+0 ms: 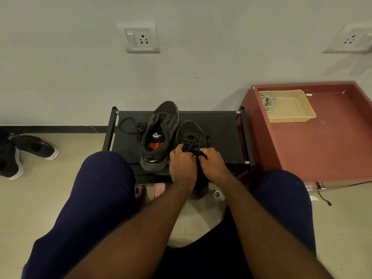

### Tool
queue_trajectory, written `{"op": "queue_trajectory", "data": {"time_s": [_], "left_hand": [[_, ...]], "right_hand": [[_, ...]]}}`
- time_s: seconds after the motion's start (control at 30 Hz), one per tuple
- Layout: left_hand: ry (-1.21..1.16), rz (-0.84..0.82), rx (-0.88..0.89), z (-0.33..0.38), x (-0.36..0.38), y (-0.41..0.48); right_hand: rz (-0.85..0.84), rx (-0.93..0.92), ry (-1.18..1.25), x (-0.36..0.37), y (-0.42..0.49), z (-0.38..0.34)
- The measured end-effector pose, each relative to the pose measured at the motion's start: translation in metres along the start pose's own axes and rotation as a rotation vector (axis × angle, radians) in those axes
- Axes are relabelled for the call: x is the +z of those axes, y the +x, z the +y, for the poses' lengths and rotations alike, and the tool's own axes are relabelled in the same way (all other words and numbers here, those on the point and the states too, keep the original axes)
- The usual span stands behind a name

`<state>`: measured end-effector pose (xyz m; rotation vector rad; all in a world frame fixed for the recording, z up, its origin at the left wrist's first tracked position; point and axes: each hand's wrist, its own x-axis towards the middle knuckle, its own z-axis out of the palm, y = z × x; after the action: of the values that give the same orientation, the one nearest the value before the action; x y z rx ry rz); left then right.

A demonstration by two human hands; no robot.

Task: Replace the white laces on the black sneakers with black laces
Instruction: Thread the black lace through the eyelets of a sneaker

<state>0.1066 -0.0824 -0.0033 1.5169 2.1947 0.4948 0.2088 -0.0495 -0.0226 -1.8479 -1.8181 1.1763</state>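
Two black sneakers stand on a low black rack [221,125]. The left sneaker [159,135] has no lace and shows its insole. A loose black lace [133,126] lies on the rack beside it. The right sneaker [191,131] carries a black lace [194,147] through its eyelets. My left hand [182,166] and my right hand [213,164] sit over that sneaker's tongue end, each pinching a strand of the black lace. The sneaker's heel is hidden behind my hands.
A red-brown cabinet top [322,148] holds a tan tray [289,106] with a coiled white cord [267,100]. Another pair of dark shoes [24,152] lies on the floor at left. A pink object [159,189] and a tape roll [217,194] lie between my knees.
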Motion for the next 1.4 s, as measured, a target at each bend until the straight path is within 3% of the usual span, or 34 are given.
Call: {"op": "queue_trajectory", "data": {"time_s": [0.17,0.5,0.67,0.8,0.9,1.03,1.2,1.27,1.4], "left_hand": [[-0.026,0.006,0.037,-0.009,-0.005,0.010],[-0.160,-0.144,0.136,-0.027,-0.024,0.015],[-0.324,-0.165,0.152,-0.031,-0.035,0.013],[-0.670,-0.128,0.024,-0.024,-0.052,0.009],[-1.036,-0.258,-0.123,-0.015,-0.064,0.006],[-1.418,-0.376,-0.165,-0.010,-0.075,0.007],[-1.684,-0.390,-0.346,-0.012,-0.079,0.014],[-1.519,-0.352,-0.437,-0.012,-0.075,0.018],[-0.569,-0.206,-0.318,-0.019,-0.065,0.019]], "right_hand": [[0.002,-0.003,-0.015,0.011,0.004,0.007],[0.016,0.000,0.002,0.013,0.004,0.007],[0.034,0.000,0.011,0.022,0.014,0.021],[0.081,-0.014,0.026,0.010,0.004,0.006],[0.079,-0.005,0.025,0.009,0.003,0.004],[0.103,-0.022,-0.020,0.012,-0.001,0.004],[0.137,-0.005,-0.054,0.014,-0.005,-0.001],[0.151,-0.003,-0.047,0.015,-0.006,-0.002],[0.169,0.006,-0.021,0.016,-0.008,-0.005]]}}
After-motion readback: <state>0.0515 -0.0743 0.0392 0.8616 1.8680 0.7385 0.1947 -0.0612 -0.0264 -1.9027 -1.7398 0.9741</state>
